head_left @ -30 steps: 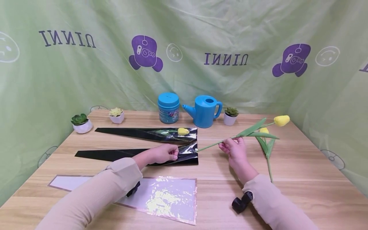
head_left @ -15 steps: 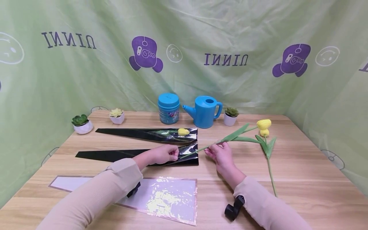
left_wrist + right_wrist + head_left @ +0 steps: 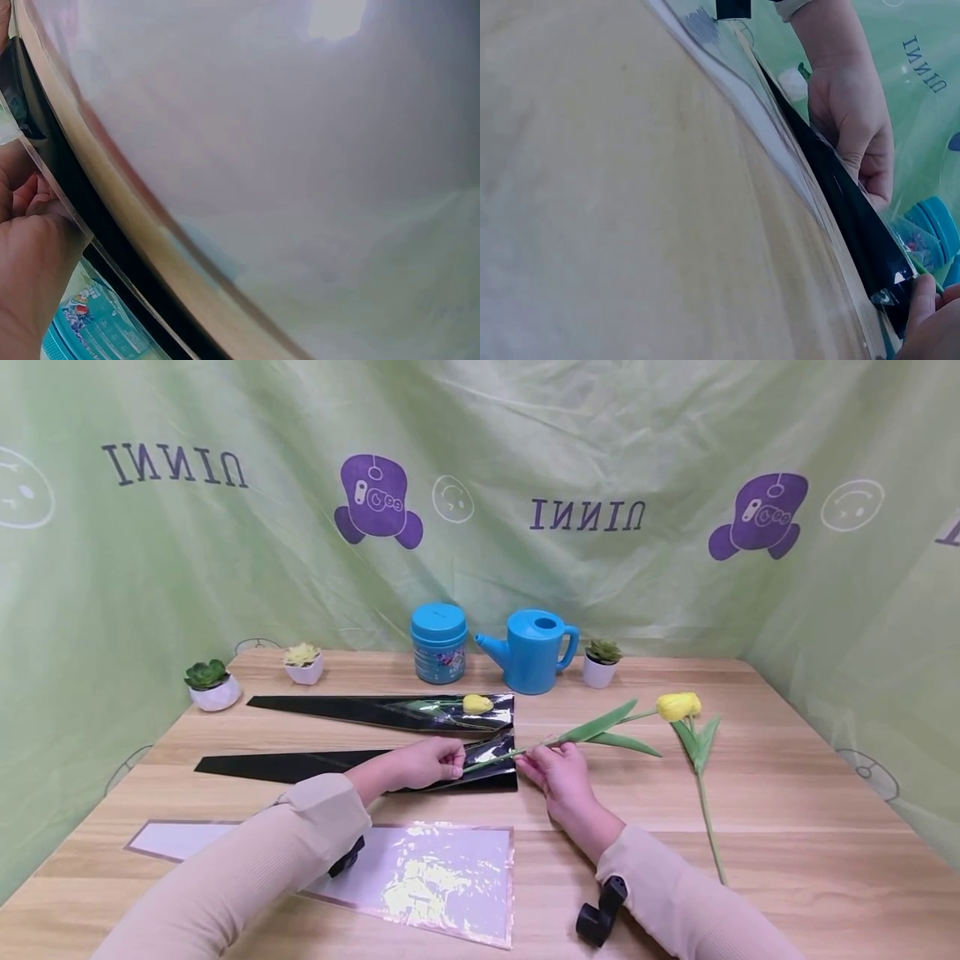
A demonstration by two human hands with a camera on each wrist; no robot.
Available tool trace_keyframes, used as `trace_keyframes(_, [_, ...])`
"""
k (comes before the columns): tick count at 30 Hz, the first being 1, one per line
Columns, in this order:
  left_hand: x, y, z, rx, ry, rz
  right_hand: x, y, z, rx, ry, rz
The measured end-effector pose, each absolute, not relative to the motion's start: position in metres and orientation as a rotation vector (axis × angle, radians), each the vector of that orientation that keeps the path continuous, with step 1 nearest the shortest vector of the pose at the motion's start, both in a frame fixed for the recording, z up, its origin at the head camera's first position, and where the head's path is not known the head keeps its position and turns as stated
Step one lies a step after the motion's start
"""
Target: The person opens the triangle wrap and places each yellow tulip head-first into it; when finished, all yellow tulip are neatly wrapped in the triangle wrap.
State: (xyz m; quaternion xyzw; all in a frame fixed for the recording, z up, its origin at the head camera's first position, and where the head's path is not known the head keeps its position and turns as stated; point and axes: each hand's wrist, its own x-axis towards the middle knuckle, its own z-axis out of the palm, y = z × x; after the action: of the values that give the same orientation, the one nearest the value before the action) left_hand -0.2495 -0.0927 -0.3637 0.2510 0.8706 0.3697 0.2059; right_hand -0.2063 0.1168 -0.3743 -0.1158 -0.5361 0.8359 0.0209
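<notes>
My left hand [image 3: 431, 762] pinches the upper film at the mouth of the nearer black flower sleeve [image 3: 277, 765], lifting it a little. In the left wrist view, that hand [image 3: 34, 255] has its fingers curled at the clear film's edge. With thumb and fingertips, my right hand [image 3: 564, 778] holds the green stem of a yellow tulip [image 3: 677, 706]. The stem's lower end lies within the sleeve's opening, close to my left fingers; leaves and bloom point right, outside it. The right wrist view shows my right hand [image 3: 934, 322] right at the sleeve's mouth.
Behind lies another black sleeve [image 3: 322, 703] holding a tulip [image 3: 477, 704]. A pale sleeve [image 3: 442, 868] with pinkish edges is in front. At right lies a loose tulip [image 3: 705, 802], its bloom mostly hidden. A blue jar [image 3: 438, 643], watering can [image 3: 534, 652] and potted succulents line the back.
My right hand has moved left and toward me with the tulip, bringing its stem end from the sleeve's mouth into the opening. The left hand keeps its place on the film.
</notes>
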Motion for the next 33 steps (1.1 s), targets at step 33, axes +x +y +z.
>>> trace_keyframes(33, [-0.245, -0.091, -0.36, 0.735, 2.463, 0.999, -0.201, 0.136, -0.356, -0.121, -2.279, 2.253])
